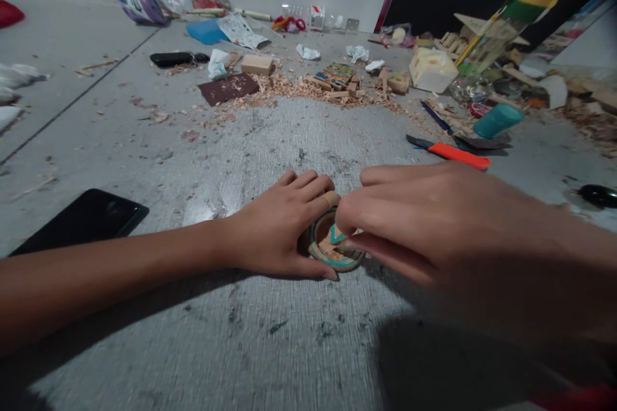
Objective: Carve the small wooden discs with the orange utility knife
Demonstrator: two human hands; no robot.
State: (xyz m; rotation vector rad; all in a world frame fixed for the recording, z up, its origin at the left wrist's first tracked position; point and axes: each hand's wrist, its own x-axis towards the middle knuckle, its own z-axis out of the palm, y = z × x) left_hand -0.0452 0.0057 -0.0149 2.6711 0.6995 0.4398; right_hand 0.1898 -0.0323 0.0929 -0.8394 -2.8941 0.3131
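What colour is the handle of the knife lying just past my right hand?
Bright orange-red, seen in the head view: the knife lies on the floor, dark blade pointing left.

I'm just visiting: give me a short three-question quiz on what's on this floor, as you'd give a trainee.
1. True or false: both hands touch the small round wooden piece.
2. Which lies nearest the left hand's forearm: A) black phone, B) orange-handled knife, C) teal cup?
3. What litter surrounds the painted wooden blocks?

Key: 1 true: the right hand pinches it, the left steadies it. 2 A. 3 wood shavings.
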